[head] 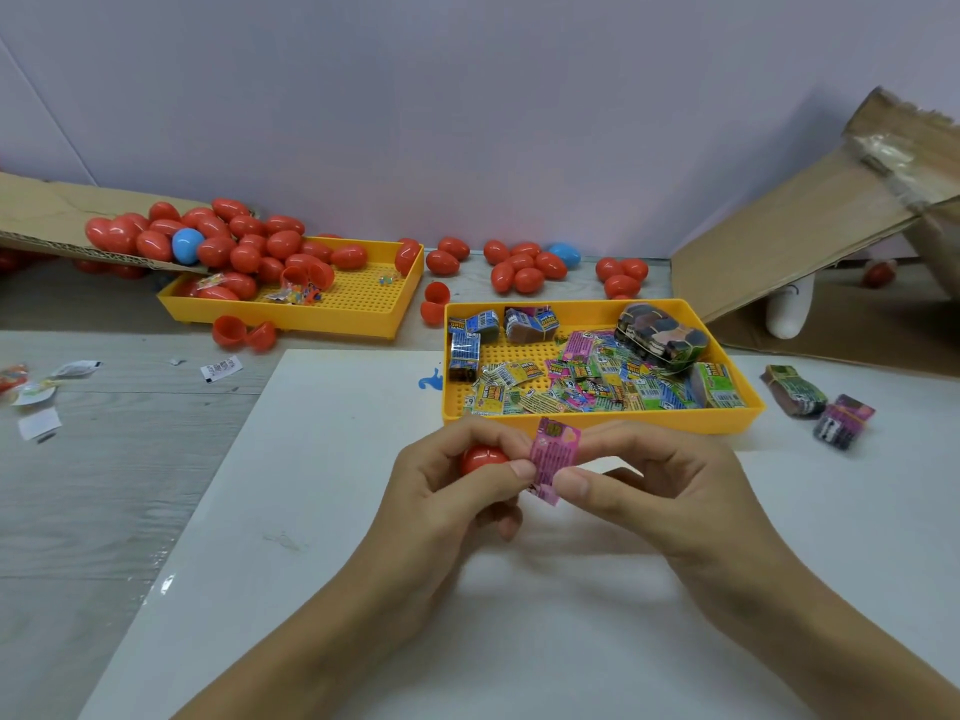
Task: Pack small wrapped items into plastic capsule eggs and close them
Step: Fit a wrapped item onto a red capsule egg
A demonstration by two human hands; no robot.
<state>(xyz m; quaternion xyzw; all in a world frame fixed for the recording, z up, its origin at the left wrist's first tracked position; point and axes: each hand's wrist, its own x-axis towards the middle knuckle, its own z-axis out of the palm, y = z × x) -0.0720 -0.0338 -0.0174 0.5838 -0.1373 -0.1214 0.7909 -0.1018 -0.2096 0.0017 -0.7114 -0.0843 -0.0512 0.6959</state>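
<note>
My left hand (452, 485) grips a red capsule egg (482, 458), mostly hidden by the fingers. A pink wrapped item (551, 457) stands between both hands; my left thumb and my right hand (649, 480) pinch it. Both hands hover over the white board (311, 511), just in front of the right yellow tray (597, 420), which holds several wrapped items (597, 387) and bundled stacks (662, 337).
A second yellow tray (358, 314) at the back left holds red eggs spilling from a cardboard flap (47, 220), among them a blue egg (187, 245). More eggs (524, 270) lie along the wall. Open red halves (244, 332), paper scraps (36, 402), two bundles (815, 407) and a cardboard box (810, 241) surround the board.
</note>
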